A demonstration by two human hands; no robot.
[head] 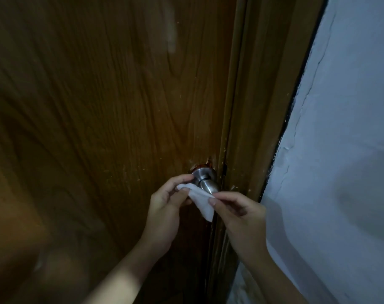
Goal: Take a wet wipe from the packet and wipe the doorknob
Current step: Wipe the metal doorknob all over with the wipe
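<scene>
1. A brown wooden door with a strong grain fills the left and middle of the view; small pale scuffs speckle it near its right edge.
2. A pale painted wall takes up the right side, with thin cracks running down it.
3. A wooden door frame stands between the door and the wall, running from the top down to the near edge.
4. The left hand reaches up from the near left; its fingers are narrowed, pinching the left end of the wet wipe just beside the doorknob's collar.
5. The right hand comes in from the near right; its thumb and forefinger are closed on the right edge of the wipe.
6. The white wet wipe is stretched between both hands, lying against the near underside of the doorknob, with a loose corner hanging down.
7. The round brushed-metal doorknob sits on the door's right edge, close to the frame, partly covered by the wipe.
</scene>
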